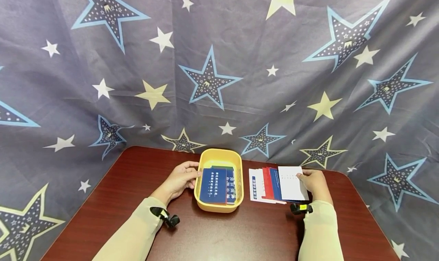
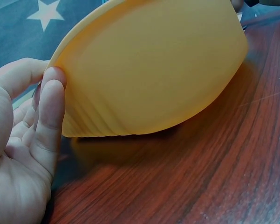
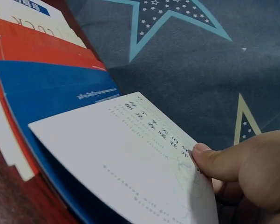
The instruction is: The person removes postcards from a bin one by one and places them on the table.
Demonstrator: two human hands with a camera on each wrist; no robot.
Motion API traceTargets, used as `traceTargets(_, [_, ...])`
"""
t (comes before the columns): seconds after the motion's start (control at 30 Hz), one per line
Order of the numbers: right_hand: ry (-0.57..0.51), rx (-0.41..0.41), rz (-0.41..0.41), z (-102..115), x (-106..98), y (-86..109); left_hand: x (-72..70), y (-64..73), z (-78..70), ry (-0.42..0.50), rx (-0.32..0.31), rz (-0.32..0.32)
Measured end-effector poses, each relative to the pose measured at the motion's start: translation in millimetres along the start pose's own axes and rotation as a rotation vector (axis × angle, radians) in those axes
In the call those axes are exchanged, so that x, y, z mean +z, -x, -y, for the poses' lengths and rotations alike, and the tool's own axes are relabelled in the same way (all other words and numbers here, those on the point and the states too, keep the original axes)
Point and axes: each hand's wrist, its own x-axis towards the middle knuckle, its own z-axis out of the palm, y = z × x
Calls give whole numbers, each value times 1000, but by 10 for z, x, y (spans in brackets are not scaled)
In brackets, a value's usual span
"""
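Note:
My left hand (image 1: 179, 180) pinches the left rim of a yellow plastic basket (image 1: 217, 208), its fingertips at the edge in the left wrist view. Inside the basket lie several cards, topped by a dark blue card (image 1: 210, 194) with white characters. My right hand (image 1: 317, 184) pinches a white card (image 1: 293, 184) by its right edge, thumb on the printed face. That card is tilted over a fanned row of cards: a blue card (image 3: 51, 86), a red card (image 3: 42, 49) and a white card with a blue strip (image 1: 255, 194). Most of my right fingers are hidden beneath the card.
The basket and card row stand side by side on a reddish-brown wooden table (image 1: 223, 234), near its back edge. A grey star-patterned cloth (image 1: 247, 89) hangs directly behind. Black wrist mounts (image 1: 165, 216) sit on both sleeves.

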Motion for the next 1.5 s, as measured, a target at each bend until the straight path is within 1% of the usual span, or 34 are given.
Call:
traceTargets(0.2, [18,-10,32,-12,75,1,7,15,-10,-4,-5,-4])
traceTargets(0.4, [68,-6,23,17,116,18,-2,28,-16,-4,1,0])
traceTargets(0.47, [94,-14,23,-15,129,-9,-4,23,-17,-3,2,1])
traceTargets(0.53, [128,-40,7,-165,191,-133,-4,21,-19,-3,2,2])
traceTargets(0.6, [153,-37,-2,-236,221,-194,-4,21,-22,-3,1,2])
traceTargets(0.7, [169,-10,-16,-233,237,-181,-1,26,-26,-2,-3,1])
traceTargets(0.77, [154,27,-12,-84,194,-51,2,28,-27,0,-6,0])
traceTargets(0.9, [145,27,-21,38,161,79,5,27,-26,5,-8,-2])
traceTargets(1.0, [140,31,-24,78,128,115,6,26,-25,5,-8,0])
traceTargets(1.13, [113,50,-55,107,81,98,5,25,-22,3,-8,3])
traceTargets(1.2, [105,35,-68,142,60,78,5,24,-22,4,-9,3])
traceTargets(1.27, [92,7,-63,203,41,70,6,24,-26,4,-9,3])
traceTargets(1.37, [74,-46,-47,347,16,89,10,22,-31,4,-7,3])
traceTargets(1.5, [12,-104,-11,539,17,129,12,18,-25,1,-10,2])
